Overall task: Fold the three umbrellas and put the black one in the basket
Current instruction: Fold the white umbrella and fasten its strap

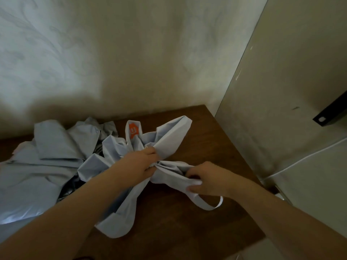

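Both forearms reach over the counter (pixel 197 212); the left grip (pixel 142 163) and right grip (pixel 205 180) each pinch gathered folds of the pale umbrella (pixel 169 137). Loose pleats may spring free if either pinch slackens.

Two pale blue umbrellas (pixel 169 139) (pixel 50 156), both unfolded; one orange tag (pixel 133 130); one strap loop (pixel 210 203); one wooden table (pixel 197 222); two hands (pixel 144 162) (pixel 208 180)
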The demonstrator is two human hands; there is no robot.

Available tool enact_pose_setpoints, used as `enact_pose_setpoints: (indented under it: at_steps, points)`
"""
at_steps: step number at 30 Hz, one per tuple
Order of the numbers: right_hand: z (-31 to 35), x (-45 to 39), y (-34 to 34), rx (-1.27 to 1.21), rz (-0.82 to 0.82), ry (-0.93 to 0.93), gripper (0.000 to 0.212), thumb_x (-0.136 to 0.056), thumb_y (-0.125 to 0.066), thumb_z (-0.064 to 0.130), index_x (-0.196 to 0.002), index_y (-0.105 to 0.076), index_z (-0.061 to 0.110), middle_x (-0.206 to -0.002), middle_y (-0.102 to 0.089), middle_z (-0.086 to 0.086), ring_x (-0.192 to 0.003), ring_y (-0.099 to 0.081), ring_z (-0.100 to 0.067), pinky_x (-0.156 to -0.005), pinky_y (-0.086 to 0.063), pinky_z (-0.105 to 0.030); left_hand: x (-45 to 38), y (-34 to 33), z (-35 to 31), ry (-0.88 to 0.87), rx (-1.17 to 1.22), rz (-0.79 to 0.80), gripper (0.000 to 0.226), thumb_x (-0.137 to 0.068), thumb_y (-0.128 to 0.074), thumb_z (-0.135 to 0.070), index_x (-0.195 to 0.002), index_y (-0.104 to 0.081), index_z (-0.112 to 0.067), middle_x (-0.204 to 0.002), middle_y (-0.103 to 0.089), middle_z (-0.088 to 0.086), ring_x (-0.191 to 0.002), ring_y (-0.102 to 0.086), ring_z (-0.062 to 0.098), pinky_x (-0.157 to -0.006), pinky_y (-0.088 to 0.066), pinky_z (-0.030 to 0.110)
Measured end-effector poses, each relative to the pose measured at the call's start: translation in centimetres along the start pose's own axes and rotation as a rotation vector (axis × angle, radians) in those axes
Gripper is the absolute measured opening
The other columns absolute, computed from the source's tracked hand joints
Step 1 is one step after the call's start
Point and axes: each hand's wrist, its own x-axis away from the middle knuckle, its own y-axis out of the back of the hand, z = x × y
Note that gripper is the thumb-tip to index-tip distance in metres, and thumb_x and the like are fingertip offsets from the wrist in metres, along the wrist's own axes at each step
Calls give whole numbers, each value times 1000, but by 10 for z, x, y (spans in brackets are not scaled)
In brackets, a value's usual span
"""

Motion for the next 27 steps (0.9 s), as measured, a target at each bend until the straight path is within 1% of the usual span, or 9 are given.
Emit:
enact_pose_setpoints:
  at_steps: [3,7,12,17,19,21,24,25,27]
  points:
    - [0,21,11,-86,-218,77,31,-85,-65,36,-114,-62,26,-106,-65,10,-93,-61,-2,-85,-54,-25,-1,1,5,2,17,-7,35,-108,-49,-29,-141,-53,-19,-150,-48,-2,-129,-57,16,-110,-43,22]
    - [20,15,9,-58,-192,114,40,-85,-64,37,-122,-54,26,-112,-62,7,-96,-60,-7,-85,-54,-28,-5,1,0,-14,11,-20,32,-108,-49,-31,-137,-55,-19,-147,-51,-2,-128,-59,15,-110,-45,21]
    - [14,-14,-13,-13,23,-61,53,-83,-64,44,-127,-44,24,-118,-58,1,-93,-55,-13,-74,-50,-25,-9,5,0,21,34,-18,30,-107,-51,-32,-133,-56,-18,-145,-53,-1,-125,-60,15,-110,-46,23]
    - [11,-35,-5,387,269,-316,52,-93,-55,21,-140,-34,15,-133,-46,-10,-115,-51,-26,-95,-46,-35,-13,3,-1,57,38,-10,35,-107,-50,-33,-140,-51,-19,-149,-52,-1,-127,-61,17,-111,-47,24]
    - [11,-37,3,472,310,-265,56,-91,-57,16,-142,-32,14,-137,-43,-13,-120,-48,-30,-95,-43,-38,-13,5,0,60,53,-11,33,-107,-50,-31,-138,-53,-18,-148,-53,-1,-127,-60,17,-110,-46,22]
    - [4,-23,5,470,173,-112,46,-92,-54,13,-136,-41,14,-136,-45,-12,-119,-49,-30,-95,-42,-37,-12,6,4,58,56,-7,32,-107,-50,-30,-136,-55,-17,-145,-53,0,-124,-60,16,-108,-46,21]
    - [-20,3,-2,327,-494,238,32,-87,-56,17,-118,-59,20,-129,-52,-3,-119,-50,-22,-102,-37,-29,-12,5,11,67,94,-46,15,-106,-52,-28,-118,-58,-20,-124,-54,2,-103,-56,13,-102,-50,24]
    - [-27,7,-4,255,-617,227,35,-85,-60,23,-120,-57,23,-131,-47,-1,-124,-44,-20,-106,-34,-32,-12,5,13,80,111,-64,8,-106,-53,-28,-110,-55,-22,-116,-51,-1,-99,-53,11,-99,-50,24]
    - [-35,6,-8,-26,-643,-43,56,-82,-68,33,-131,-41,27,-140,-31,3,-131,-33,-14,-110,-33,-33,-12,5,16,104,133,-99,6,-105,-54,-28,-108,-55,-22,-112,-49,-5,-96,-50,10,-91,-45,19]
